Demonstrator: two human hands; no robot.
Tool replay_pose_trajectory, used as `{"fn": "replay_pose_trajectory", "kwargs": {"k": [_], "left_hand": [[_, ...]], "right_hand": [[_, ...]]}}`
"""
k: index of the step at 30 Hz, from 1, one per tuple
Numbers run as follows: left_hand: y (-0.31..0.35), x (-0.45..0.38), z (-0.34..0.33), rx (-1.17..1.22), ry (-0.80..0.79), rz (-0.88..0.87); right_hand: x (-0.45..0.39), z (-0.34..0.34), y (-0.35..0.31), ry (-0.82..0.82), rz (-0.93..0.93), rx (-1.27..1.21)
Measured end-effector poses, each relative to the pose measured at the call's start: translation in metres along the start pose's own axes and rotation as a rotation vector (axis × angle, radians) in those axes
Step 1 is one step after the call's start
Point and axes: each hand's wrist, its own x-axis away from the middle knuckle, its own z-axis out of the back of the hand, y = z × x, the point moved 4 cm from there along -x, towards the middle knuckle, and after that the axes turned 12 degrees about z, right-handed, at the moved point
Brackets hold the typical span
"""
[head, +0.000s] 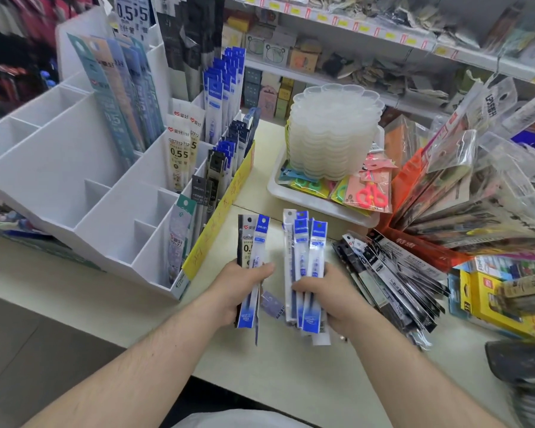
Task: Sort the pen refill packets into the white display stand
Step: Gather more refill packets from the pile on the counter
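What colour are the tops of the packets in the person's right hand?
Blue, mostly; one packet top is white. The head view shows the packets in the right hand best.

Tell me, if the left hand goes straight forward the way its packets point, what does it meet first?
Probably the yellow strip along the white display stand; the left hand and its packets point there, though depth is unclear.

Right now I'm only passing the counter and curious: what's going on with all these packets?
A person is sorting pen refill packets. The left hand grips a few packets, a blue one in front; the right hand grips a bigger blue bunch. More dark packets lie piled on the counter to the right. The white display stand on the left is partly filled, with several compartments showing nothing inside.
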Motion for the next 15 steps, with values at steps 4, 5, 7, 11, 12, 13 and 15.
{"fn": "replay_pose_trajectory", "kwargs": {"k": [4,5,7,11,12,13,15], "left_hand": [[0.006,0.006,-0.013,0.100,-0.192,-0.022],[0.008,0.008,-0.014,0.102,-0.213,-0.038],[0.010,0.010,-0.015,0.081,-0.215,-0.074],[0.010,0.009,-0.020,0.099,-0.178,-0.128],[0.010,0.008,-0.019,0.131,-0.158,-0.124],[0.010,0.010,-0.017,0.162,-0.132,-0.120],[0.013,0.011,-0.011,0.201,-0.065,-0.135]], "right_hand": [[0.010,-0.026,-0.009,-0.140,0.043,-0.030],[0.012,-0.029,-0.010,-0.143,0.068,0.035],[0.013,-0.034,-0.015,-0.150,0.158,0.275],[0.017,-0.055,-0.017,-0.211,0.203,0.607],[0.017,-0.058,-0.016,-0.211,0.205,0.672],[0.017,-0.061,-0.017,-0.208,0.242,0.787],[0.018,-0.064,-0.023,-0.204,0.357,1.019]]}}
